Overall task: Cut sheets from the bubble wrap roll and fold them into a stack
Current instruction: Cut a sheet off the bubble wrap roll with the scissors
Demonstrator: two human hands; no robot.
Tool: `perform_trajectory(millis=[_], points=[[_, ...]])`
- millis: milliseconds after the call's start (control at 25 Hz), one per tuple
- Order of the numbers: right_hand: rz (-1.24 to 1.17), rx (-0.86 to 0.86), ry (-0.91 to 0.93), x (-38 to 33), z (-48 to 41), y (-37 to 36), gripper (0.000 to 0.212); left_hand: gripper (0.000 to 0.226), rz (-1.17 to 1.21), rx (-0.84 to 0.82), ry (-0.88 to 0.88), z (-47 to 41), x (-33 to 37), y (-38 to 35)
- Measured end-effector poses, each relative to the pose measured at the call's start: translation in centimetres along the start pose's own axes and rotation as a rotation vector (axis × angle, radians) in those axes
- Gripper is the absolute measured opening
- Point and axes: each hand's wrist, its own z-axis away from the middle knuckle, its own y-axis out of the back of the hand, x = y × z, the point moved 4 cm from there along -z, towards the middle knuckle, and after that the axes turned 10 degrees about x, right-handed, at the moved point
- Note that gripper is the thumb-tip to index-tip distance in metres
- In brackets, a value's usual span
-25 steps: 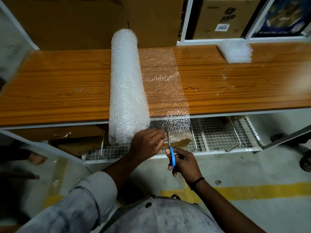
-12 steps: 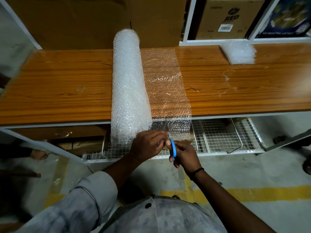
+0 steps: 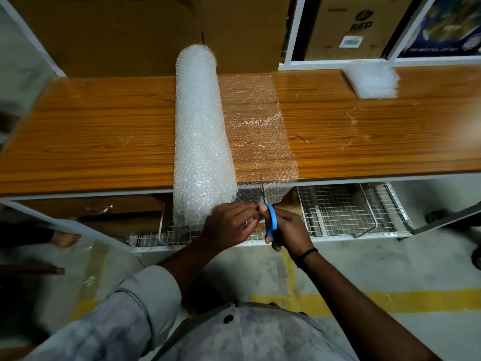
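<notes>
Wooden bench (image 3: 104, 131) carries roll (image 3: 200, 131). My left hand (image 3: 229, 225) pinches sheet (image 3: 260, 126) edge, right hand (image 3: 290, 231) grips scissors (image 3: 270, 222). Slack sheet may bunch, then cut wanders.

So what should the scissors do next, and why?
Probably snip forward alongside the bubble wrap roll: the right hand has the blue scissors at the near edge of the unrolled sheet, the left hand pinches that edge, and the rest of the sheet looks uncut.
</notes>
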Motion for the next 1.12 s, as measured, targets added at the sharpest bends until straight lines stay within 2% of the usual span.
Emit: perform_trajectory(millis=[480, 800, 920, 1120], points=[[0.029, 0.024, 0.064, -0.6, -1.1, -0.6, 0.029, 0.014, 0.008, 0.028, -0.011, -0.6, -0.2, 0.3], [0.038, 0.047, 0.017, 0.2, -2.4, -0.4, 0.025, 0.007, 0.040, 0.007, 0.014, -0.1, -0.2, 0.3], [0.051, 0.072, 0.006, 0.1, -2.9, -0.5, 0.019, 0.006, 0.023, 0.044, 0.118, -1.4, 0.2, 0.9], [0.064, 0.111, -0.038, 0.3, -3.6, -0.6, 0.012, 0.007, -0.026, 0.146, 0.423, -6.9, 0.5, 1.0]])
